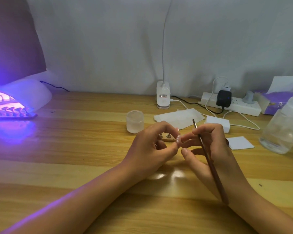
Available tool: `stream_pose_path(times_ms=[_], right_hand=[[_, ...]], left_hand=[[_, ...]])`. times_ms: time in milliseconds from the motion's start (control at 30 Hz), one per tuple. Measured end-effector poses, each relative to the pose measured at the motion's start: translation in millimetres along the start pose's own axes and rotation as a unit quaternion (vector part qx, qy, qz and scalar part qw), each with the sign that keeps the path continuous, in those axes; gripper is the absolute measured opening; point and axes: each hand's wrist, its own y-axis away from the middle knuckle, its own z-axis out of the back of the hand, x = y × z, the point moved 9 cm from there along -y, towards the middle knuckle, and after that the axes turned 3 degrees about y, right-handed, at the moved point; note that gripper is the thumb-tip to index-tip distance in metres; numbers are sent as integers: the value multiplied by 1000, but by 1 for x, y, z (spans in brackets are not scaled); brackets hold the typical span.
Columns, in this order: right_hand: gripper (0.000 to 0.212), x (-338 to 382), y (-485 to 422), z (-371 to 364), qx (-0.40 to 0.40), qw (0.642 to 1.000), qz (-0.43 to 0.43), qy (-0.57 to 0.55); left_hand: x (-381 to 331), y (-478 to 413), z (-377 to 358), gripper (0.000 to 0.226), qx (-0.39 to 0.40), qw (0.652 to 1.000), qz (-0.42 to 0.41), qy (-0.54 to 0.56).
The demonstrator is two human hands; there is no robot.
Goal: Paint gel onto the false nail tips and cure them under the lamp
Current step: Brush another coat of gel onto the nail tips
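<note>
Above the wooden surface [74,149], the left hand [149,146] is pinching a pale false nail tip [178,139], probably steadying it for gel. The right hand [210,149] is gripping the brush [210,159], its working end pointing away from the tip. Far left, the curing lamp [29,95] is glowing over a rack of tips [12,110].

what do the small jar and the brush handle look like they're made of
Small jar: frosted, translucent, matte walls; glass or plastic, cannot tell which. Brush handle: slim, dark reddish-brown with a slight sheen, probably lacquered wood.
</note>
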Motion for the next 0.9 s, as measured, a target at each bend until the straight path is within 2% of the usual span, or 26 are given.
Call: stream_pose_path(times_ms=[133, 233, 333, 500, 700, 900], right_hand=[[11, -1, 0, 9, -11, 997, -51, -65], [13, -6, 0, 15, -22, 987, -89, -133], [7, -11, 1, 13, -10, 980, -116, -163], [11, -10, 1, 11, 5, 982, -105, -154], [5, -16, 2, 4, 27, 976, -144, -161], [8, -18, 2, 2, 46, 979, -153, -128]], left_hand=[[4, 0, 4, 8, -17, 999, 4, -36], [8, 1, 4, 9, -13, 997, 14, -72], [14, -1, 4, 9, 0, 995, 30, -99], [20, -2, 4, 9, 9, 992, 44, -117], [19, -2, 2, 7, 18, 992, 50, -111], [19, -2, 2, 8, 17, 993, 56, -105]])
